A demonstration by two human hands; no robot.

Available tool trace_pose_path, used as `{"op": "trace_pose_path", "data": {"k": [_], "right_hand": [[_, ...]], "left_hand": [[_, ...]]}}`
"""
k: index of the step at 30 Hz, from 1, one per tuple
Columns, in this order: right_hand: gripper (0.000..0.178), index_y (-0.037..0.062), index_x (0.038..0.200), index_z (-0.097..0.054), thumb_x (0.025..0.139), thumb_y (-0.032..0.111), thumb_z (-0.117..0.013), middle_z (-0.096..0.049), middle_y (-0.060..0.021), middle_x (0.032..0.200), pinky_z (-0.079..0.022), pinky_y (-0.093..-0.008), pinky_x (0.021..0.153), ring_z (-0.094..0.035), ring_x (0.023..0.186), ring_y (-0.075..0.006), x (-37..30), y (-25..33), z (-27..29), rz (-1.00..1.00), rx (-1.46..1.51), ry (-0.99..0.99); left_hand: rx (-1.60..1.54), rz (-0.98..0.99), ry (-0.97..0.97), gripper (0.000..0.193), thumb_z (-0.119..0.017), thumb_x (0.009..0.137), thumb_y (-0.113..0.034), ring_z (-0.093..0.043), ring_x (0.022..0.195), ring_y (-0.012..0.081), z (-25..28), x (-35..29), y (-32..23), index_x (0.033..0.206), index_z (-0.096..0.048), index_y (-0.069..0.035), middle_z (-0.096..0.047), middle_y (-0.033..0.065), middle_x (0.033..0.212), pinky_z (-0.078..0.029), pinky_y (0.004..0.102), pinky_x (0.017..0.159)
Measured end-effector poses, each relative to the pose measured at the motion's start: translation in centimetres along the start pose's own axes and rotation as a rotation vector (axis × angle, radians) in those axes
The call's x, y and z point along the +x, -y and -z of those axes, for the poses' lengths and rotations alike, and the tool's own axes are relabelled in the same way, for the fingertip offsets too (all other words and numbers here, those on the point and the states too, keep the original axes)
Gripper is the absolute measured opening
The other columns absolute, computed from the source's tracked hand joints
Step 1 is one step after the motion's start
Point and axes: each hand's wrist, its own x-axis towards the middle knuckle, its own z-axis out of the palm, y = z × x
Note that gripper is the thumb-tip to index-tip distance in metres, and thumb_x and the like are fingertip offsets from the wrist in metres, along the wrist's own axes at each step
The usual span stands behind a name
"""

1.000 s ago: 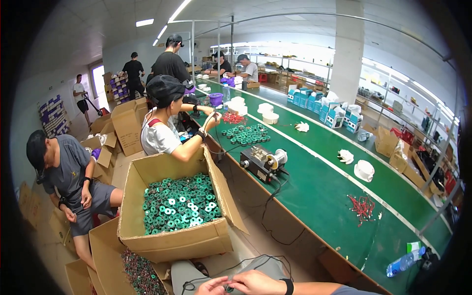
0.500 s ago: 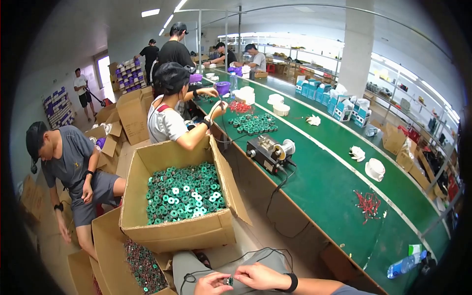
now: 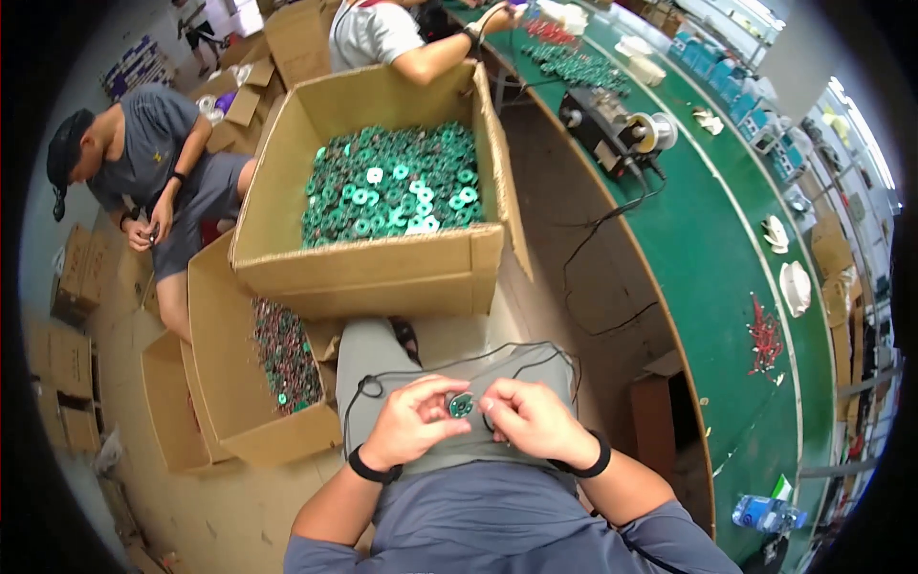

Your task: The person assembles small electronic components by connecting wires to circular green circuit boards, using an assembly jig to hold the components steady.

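Observation:
Over my lap, my left hand (image 3: pixel 421 418) pinches a small round green circuit board (image 3: pixel 461 406) with a hole in its middle, between thumb and fingertips. Just to its right, my right hand (image 3: pixel 527 415) is closed, thumb pressed against curled fingers. A small dark bit shows below its fingertips, too small to name. The right fingertips are very near the board; I cannot tell whether they touch it. Ahead stands a large cardboard box (image 3: pixel 373 277) filled with many similar green ring-shaped boards (image 3: pixel 382 196).
Left of my knee, a lower cardboard box (image 3: pixel 225 373) holds more boards. On the right, a green workbench (image 3: pixel 688 277) carries a black machine with a spool (image 3: pixel 612 129), red wires (image 3: pixel 764 335) and a bottle (image 3: pixel 765 514). Co-workers sit at left and ahead. A black cord (image 3: pixel 478 356) crosses my lap.
The view has tilted down, so my hands and lap sit higher in the picture. My hands have come slightly apart, showing the board's face. The left co-worker's hands have come together around something small.

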Motion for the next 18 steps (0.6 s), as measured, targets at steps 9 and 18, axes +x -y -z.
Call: {"op": "trace_pose_path", "data": {"k": [9,18], "right_hand": [[0.025,-0.0006,0.099,-0.067,0.109,0.019,-0.054,-0.066,-0.002,0.07,-0.052,-0.0274,0.057,-0.064,0.062,-0.0085,0.8,-0.9,-0.6,-0.041,0.077,0.037],[0.019,0.0043,0.099,-0.067,0.103,0.021,-0.059,-0.066,-0.0089,0.067,-0.053,-0.0352,0.06,-0.07,0.063,-0.0162,0.6,-1.2,-0.8,0.05,-0.006,0.005]], "left_hand": [[0.207,0.064,0.022,0.053,-0.078,0.083,0.013,-0.066,0.107,0.0127,0.8,-1.0,0.2,0.133,-0.064,0.004,-0.064,0.0069,0.118,-0.06,0.0291,0.09],[0.311,0.061,-0.066,0.048,-0.078,0.084,0.01,-0.071,0.103,0.0186,0.8,-1.2,0.3,0.129,-0.066,0.005,-0.069,0.012,0.115,-0.062,0.0322,0.089]]}}
